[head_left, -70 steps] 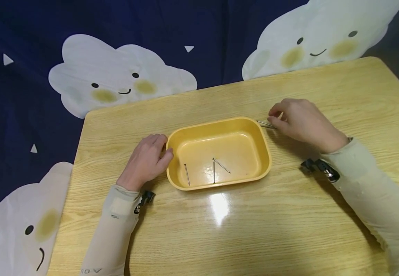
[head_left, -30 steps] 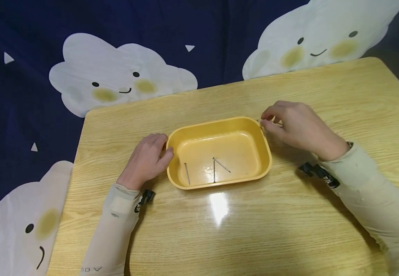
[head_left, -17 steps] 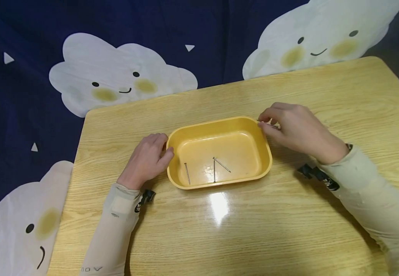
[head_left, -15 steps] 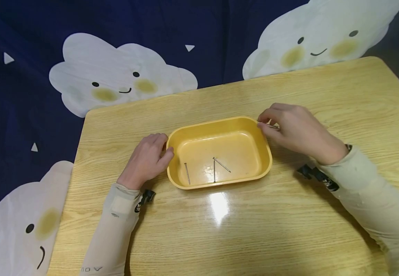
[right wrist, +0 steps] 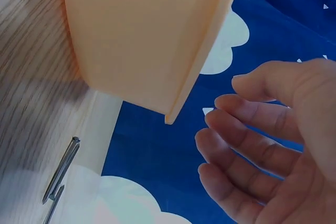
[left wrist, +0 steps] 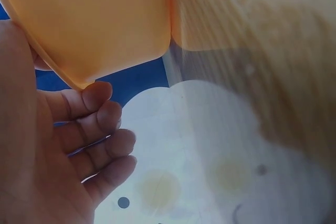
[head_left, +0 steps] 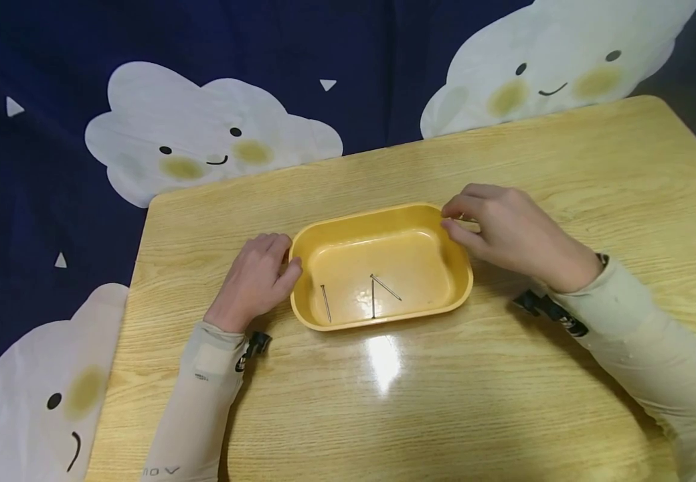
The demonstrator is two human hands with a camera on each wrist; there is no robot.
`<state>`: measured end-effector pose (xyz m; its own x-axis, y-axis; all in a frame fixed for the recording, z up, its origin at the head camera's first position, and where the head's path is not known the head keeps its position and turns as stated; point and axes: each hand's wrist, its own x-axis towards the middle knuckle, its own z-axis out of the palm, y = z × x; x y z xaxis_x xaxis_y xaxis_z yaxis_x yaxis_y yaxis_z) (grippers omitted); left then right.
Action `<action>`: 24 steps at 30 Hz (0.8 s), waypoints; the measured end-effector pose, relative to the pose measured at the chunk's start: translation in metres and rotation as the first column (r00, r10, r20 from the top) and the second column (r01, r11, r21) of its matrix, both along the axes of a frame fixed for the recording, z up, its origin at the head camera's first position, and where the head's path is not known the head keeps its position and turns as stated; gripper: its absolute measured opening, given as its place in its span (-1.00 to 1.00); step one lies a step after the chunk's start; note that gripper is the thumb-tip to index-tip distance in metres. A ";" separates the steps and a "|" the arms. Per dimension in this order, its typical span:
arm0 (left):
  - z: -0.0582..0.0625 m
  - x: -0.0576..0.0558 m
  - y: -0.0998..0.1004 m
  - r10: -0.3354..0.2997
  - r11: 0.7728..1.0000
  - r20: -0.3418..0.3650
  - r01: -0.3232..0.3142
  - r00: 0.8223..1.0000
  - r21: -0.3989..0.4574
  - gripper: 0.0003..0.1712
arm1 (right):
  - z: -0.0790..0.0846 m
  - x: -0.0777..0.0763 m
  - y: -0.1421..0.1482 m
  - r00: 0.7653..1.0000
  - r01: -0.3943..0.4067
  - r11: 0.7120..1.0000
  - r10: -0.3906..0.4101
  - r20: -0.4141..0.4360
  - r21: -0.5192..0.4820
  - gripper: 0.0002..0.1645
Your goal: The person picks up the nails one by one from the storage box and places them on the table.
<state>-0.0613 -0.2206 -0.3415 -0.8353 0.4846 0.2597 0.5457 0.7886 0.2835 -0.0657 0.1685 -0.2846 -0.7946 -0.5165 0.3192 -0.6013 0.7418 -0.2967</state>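
A yellow plastic tray [head_left: 378,268] sits on the table, with three steel nails lying in it: one nail [head_left: 326,304] at the left and a crossing pair, including a slanted nail [head_left: 387,288], near the middle. My left hand [head_left: 257,278] holds the tray's left end, thumb over the rim and fingers outside. At the far right corner is my right hand [head_left: 507,227], fingers loosely bent. The right wrist view shows this hand [right wrist: 262,140] apart from the tray rim and holding nothing. Two more nails [right wrist: 61,169] lie on the table there; in the head view they are hidden.
The wooden table [head_left: 444,395] reaches back to a dark blue cloth [head_left: 378,73] printed with white clouds. Small black wrist cameras, such as the right one [head_left: 549,311], hang under both sleeves.
My right hand has shifted left and slightly nearer, up to the tray's corner. The nails outside the tray, earlier visible by its fingers, are now covered in the head view. My left hand stays put.
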 end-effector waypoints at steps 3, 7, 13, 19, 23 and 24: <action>0.000 0.000 0.000 0.000 1.000 -0.005 0.000 1.000 -0.006 -0.73 | 0.000 0.001 -0.001 1.000 -0.013 1.000 0.013 -0.002 -0.004 -0.83; 0.000 0.000 0.000 0.006 1.000 -0.007 -0.006 1.000 -0.011 -0.73 | 0.000 0.004 -0.004 0.999 -0.044 0.999 0.044 -0.003 -0.020 -0.86; -0.001 0.000 0.000 0.012 1.000 -0.009 -0.012 1.000 -0.016 -0.73 | -0.003 0.007 -0.011 0.994 -0.110 0.993 0.109 -0.020 -0.046 -0.88; -0.003 0.001 -0.001 0.000 1.000 -0.021 -0.001 1.000 -0.005 -0.72 | -0.006 0.009 -0.016 0.991 -0.134 0.990 0.133 -0.028 -0.046 -0.87; -0.003 -0.001 -0.001 -0.011 1.000 -0.033 0.011 0.999 0.003 -0.72 | -0.008 0.011 -0.020 0.988 -0.155 0.987 0.154 -0.032 -0.046 -0.87; -0.002 -0.001 -0.001 -0.013 1.000 -0.036 0.013 0.999 0.004 -0.72 | -0.008 0.011 -0.020 0.987 -0.160 0.986 0.159 -0.035 -0.045 -0.88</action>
